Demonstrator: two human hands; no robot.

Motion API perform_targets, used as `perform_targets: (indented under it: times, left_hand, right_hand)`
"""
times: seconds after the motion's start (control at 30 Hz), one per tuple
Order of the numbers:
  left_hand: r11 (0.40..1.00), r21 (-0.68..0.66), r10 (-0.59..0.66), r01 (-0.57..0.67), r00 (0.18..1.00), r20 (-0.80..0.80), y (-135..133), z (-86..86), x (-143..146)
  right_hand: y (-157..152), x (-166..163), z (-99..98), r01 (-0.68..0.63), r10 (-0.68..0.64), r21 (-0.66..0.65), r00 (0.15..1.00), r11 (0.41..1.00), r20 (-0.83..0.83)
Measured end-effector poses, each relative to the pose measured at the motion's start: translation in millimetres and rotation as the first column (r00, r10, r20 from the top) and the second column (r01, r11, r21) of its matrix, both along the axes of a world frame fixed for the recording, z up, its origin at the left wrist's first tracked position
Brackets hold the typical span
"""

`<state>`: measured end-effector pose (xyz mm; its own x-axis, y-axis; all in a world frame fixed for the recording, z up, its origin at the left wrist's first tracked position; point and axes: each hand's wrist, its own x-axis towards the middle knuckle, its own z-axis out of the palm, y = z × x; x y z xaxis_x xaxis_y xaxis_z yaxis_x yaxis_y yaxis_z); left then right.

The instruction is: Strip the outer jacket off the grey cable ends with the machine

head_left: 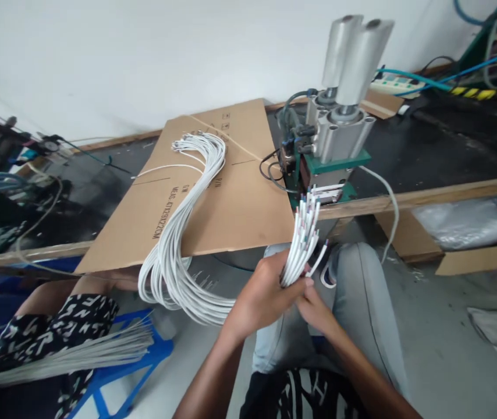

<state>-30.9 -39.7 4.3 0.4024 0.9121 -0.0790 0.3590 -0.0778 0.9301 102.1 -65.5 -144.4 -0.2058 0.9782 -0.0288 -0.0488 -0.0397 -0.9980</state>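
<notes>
A thick bundle of white cables [303, 238] rises from my left hand [270, 291], whose fingers wrap round it near the cut ends. Small coloured wire tips show at those ends. My right hand [316, 308] is just behind and below, its fingers closed at the bundle's lower right side and partly hidden by my left hand. One white cable [318, 260] leans out apart from the others there. From my left hand the long loop of cables [187, 233] hangs past the table edge and runs back up over a flattened cardboard sheet [244, 203].
A press with two metal cylinders [344, 122] stands at the table edge, just beyond the cable ends. At the left, another person's legs [65, 314] are beside a blue stool [144, 361], with more white cables [100, 349] across them. An open carton [471, 256] sits below right.
</notes>
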Motion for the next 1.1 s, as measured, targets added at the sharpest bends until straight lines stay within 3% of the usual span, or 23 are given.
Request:
perform_targets:
  times: [0.13, 0.23, 0.3, 0.47, 0.63, 0.77, 0.87, 0.97, 1.03, 1.1]
  left_hand:
    - [0.999, -0.04, 0.029, -0.026, 0.997, 0.071, 4, -2.4, 4]
    - [0.997, -0.011, 0.081, -0.08, 0.994, 0.074, 12, -0.8, 9]
    - [0.996, 0.007, 0.085, -0.086, 0.993, 0.084, 18, 1.3, 12]
    - [0.999, 0.03, 0.04, -0.043, 0.995, 0.092, 28, 3.5, 14]
    - [0.989, 0.072, 0.131, -0.132, 0.991, 0.013, 33, 2.2, 9]
    - [0.986, 0.103, 0.131, -0.132, 0.991, 0.019, 30, 8.5, 6]
    - [0.984, 0.085, 0.157, -0.16, 0.987, 0.032, 26, 14.0, 5]
    - [0.99, 0.055, 0.125, -0.128, 0.99, 0.059, 23, 17.2, 4]
    - [0.993, 0.047, 0.11, -0.112, 0.992, 0.057, 20, 18.8, 4]
    - [0.993, 0.04, 0.108, -0.111, 0.993, 0.055, 18, 20.3, 5]
  right_hand:
    - [4, 33, 49.9, 0.12, -0.116, 0.041, 0.988, 0.992, -0.102]
    - [9, 42, 89.4, 0.135, -0.116, 0.089, 0.975, 0.987, -0.188]
    - [18, 42, 105.1, 0.152, -0.125, 0.112, 0.968, 0.982, -0.219]
    - [41, 39, 114.6, 0.17, -0.145, 0.113, 0.969, 0.979, -0.203]
    - [49, 42, 117.1, 0.171, -0.154, 0.092, 0.974, 0.981, -0.166]
    - [53, 45, 96.9, 0.203, -0.195, 0.181, 0.979, 0.962, -0.061]
    - [47, 40, 51.6, 0.243, -0.266, 0.261, 0.963, 0.934, 0.053]
    - [18, 14, 2.0, 0.01, -0.064, 0.269, 0.979, 0.963, 0.194]
    - [-6, -15, -18.9, -0.196, 0.099, 0.297, 0.945, 0.935, 0.313]
    - [-21, -46, -28.1, -0.342, 0.177, 0.323, 0.878, 0.883, 0.445]
